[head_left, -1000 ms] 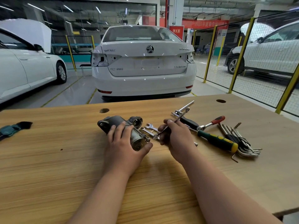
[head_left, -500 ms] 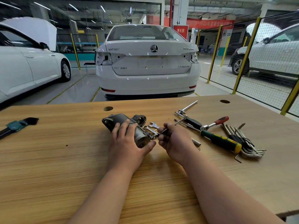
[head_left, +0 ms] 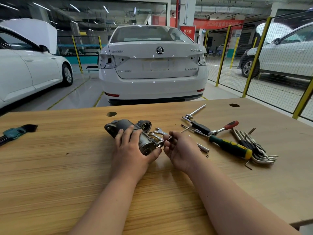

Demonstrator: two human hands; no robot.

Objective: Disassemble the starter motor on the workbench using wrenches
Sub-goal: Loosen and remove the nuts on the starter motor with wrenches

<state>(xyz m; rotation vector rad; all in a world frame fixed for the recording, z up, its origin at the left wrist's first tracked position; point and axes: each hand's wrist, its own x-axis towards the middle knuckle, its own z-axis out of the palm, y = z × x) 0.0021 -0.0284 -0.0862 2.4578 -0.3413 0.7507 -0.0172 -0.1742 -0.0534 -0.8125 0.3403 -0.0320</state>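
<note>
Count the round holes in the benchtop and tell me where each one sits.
2. The left hole lies near the far edge, just behind the starter motor. The right hole lies near the far right corner. More may be covered from view.

The left hand [head_left: 132, 150] hides much of the starter motor [head_left: 122, 125], the wrench [head_left: 163, 141] tip blurred.

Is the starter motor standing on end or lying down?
Lying down: the starter motor rests lengthwise on the workbench, left hand gripping it.
</note>
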